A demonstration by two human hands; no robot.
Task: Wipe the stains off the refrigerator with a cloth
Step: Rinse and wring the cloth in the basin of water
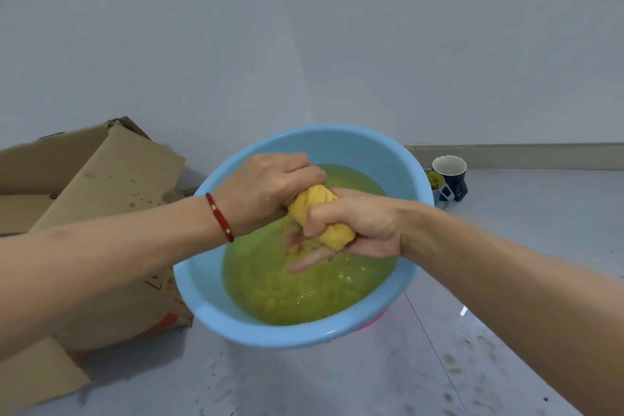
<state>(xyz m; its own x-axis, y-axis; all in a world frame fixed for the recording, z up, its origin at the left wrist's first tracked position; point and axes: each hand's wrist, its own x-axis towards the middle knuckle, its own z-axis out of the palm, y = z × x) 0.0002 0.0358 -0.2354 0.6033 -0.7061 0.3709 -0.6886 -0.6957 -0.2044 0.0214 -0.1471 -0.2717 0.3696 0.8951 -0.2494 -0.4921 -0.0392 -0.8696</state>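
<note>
A yellow cloth (pixel 315 204), twisted into a tight roll, is held over a light blue basin (pixel 351 145) of murky green-yellow water. My left hand (pixel 266 189) grips the upper end of the roll; a red bracelet sits on that wrist. My right hand (pixel 354 221) grips the lower end, fingers curled round it. Water drips from the cloth into the basin. The refrigerator is out of view.
Flattened cardboard boxes (pixel 101 179) lie to the left of the basin against the wall. A dark mug (pixel 450 176) and a small container with yellow-green residue (pixel 435 182) stand on the floor at the back right. The grey floor (pixel 337 382) shows scattered stains.
</note>
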